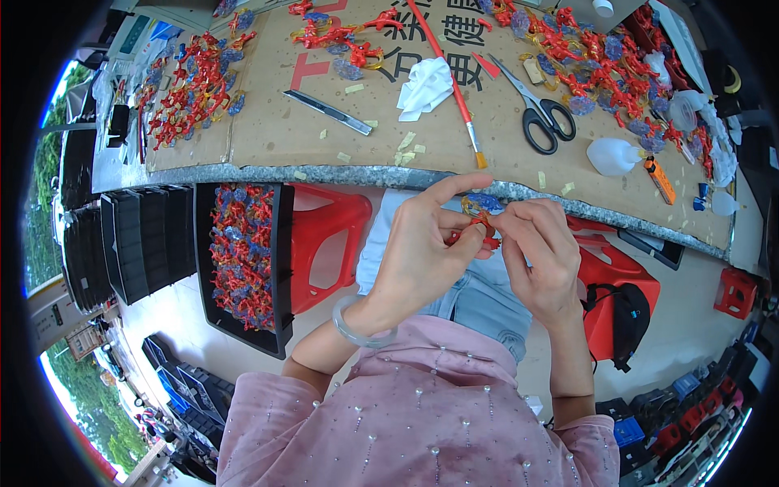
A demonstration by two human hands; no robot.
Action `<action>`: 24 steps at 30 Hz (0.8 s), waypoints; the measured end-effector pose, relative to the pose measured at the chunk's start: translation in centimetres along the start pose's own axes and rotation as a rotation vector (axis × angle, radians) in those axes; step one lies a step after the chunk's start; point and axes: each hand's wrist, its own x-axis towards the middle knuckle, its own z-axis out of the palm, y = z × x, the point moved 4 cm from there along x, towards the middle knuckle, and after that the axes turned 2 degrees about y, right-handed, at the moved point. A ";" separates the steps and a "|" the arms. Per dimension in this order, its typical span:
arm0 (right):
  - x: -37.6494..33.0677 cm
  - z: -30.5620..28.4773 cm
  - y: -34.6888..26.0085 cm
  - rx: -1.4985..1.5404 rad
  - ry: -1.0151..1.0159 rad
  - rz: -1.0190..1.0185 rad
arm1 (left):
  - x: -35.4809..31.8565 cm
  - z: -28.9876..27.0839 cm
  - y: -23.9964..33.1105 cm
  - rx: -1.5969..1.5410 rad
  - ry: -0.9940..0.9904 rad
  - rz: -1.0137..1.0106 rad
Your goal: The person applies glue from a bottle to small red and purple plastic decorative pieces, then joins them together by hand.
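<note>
At the left of the counter (268, 138) lies a heap of red, blue and yellow figurines (191, 93), and below it a black crate (282, 276) is filled with more. Next along the counter is a snap-off knife (329, 111).

The left hand (434, 243) is closed, thumb against fingers, on a plastic figurine (482, 203) above the lap, just before the counter's near edge. The figurine shows a blue, see-through part and yellow loops on top, with red below, partly covered by the fingers. It looks very light and stiff, with a glossy skin that could slip in a loose pinch. The red body seems the soundest place to hold; the thin yellow loops look likeliest to bend or snap, so they call for little pressure.

The right hand (542, 252) meets the left at the figurine, thumb and fingertips pinching its right side; the exact contact is hidden. Beyond, on the counter, lie black-handled scissors (540, 114), a white bottle (613, 156) and an orange cutter (660, 180).
</note>
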 end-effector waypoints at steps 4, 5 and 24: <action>0.0 -0.4 -0.1 -0.018 0.006 -0.019 | 0.0 0.1 0.0 -0.022 -0.008 0.002; 0.0 -0.4 -0.2 -0.026 0.003 -0.020 | 0.0 0.2 0.1 -0.024 -0.015 0.014; 0.0 -2.8 0.0 0.316 0.190 0.311 | -1.1 0.8 1.5 0.395 0.030 0.333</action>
